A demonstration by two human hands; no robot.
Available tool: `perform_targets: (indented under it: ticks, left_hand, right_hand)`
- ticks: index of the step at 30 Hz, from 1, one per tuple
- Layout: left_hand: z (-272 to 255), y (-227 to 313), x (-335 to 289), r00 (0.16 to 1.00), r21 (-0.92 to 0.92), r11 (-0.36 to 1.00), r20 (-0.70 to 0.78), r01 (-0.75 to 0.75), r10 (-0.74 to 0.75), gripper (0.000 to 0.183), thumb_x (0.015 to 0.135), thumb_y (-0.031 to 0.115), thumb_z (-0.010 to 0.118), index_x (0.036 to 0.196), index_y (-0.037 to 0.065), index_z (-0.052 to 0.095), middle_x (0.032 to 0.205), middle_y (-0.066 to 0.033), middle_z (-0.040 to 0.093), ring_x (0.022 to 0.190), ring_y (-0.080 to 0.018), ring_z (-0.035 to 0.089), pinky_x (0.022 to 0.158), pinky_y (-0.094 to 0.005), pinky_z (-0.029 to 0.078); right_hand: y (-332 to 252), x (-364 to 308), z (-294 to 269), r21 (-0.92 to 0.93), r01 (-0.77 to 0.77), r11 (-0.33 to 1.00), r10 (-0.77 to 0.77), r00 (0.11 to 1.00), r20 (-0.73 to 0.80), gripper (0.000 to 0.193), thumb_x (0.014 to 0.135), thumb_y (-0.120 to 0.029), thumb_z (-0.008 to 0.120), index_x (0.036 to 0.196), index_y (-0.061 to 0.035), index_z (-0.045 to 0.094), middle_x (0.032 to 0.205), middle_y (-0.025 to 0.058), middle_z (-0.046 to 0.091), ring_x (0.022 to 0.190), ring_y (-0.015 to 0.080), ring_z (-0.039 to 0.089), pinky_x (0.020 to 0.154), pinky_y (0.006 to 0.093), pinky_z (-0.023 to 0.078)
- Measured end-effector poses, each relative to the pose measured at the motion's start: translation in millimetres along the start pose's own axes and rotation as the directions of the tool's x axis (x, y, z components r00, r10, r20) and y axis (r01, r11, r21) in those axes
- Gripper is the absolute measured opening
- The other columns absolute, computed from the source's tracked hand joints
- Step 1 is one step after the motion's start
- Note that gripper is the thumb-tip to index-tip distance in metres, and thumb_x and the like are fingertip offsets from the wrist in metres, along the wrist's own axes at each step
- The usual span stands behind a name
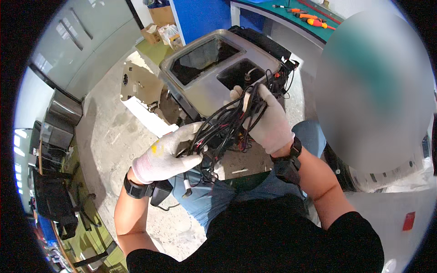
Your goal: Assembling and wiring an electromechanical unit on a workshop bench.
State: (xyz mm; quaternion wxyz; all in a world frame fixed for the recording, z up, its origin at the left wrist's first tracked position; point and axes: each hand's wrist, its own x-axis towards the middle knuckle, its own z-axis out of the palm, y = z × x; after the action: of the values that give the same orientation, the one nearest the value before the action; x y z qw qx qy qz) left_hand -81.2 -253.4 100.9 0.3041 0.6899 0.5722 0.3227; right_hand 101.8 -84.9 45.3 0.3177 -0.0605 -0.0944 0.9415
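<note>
A thick bundle of black cables [226, 119], with some red wires among them, stretches between my two gloved hands above my lap. My left hand [168, 154], in a white glove with a yellow mark, is closed around the bundle's near-left end. Farther up and to the right, my right hand [271, 123], also gloved, grips the same cables. A pale connector [186, 185] dangles below my left hand. Just beyond stands a machine with a grey metal top [205, 96] that has two dark openings. Cables run along its right side near my right hand.
A pale detached panel [144, 86] lies left of the machine on the concrete floor [102, 141]. Screwdrivers [314, 22] lie on the green-topped bench [268, 8]. Close on my right is a person [373, 95], blurred. Cardboard boxes [161, 16] stand at the back.
</note>
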Motion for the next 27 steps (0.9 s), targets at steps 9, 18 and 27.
perform_targets:
  ticks: [9,18,27]
  left_hand:
    - [-52,-11,-47,0.908,-0.497,0.867,-0.377,-0.03,-0.184,0.056,0.088,0.024,0.06,0.132,-0.005,0.041,0.121,-0.0172,0.056,0.113,-0.0248,0.055,0.097,-0.0362,0.043]
    - [70,-27,-11,0.893,-0.687,0.691,0.429,0.226,0.135,0.066,0.094,0.031,0.053,0.141,-0.006,0.025,0.137,-0.0208,0.043,0.125,-0.0244,0.045,0.105,-0.0343,0.037]
    - [90,-41,88,0.96,-0.96,0.043,-0.279,-0.278,-0.028,0.111,0.05,0.085,0.057,0.137,0.019,0.033,0.137,-0.0128,0.037,0.127,-0.0356,0.035,0.104,-0.0648,0.022]
  right_hand:
    - [-23,39,63,-0.229,0.381,0.896,-0.344,0.921,0.183,0.045,0.1,-0.034,0.031,0.11,0.0037,0.054,0.107,0.015,0.058,0.118,0.0333,0.049,0.1,0.0431,0.041]
    - [-50,75,82,-0.169,0.442,0.881,-0.438,0.897,0.059,0.044,0.101,-0.031,0.029,0.094,0.0028,0.057,0.087,0.0178,0.06,0.095,0.0361,0.058,0.094,0.0483,0.045]
    - [-63,59,63,-0.059,0.39,0.919,-0.388,0.921,0.047,0.037,0.101,-0.031,0.034,0.101,-0.0022,0.057,0.083,0.0123,0.059,0.093,0.0317,0.06,0.089,0.0484,0.048]
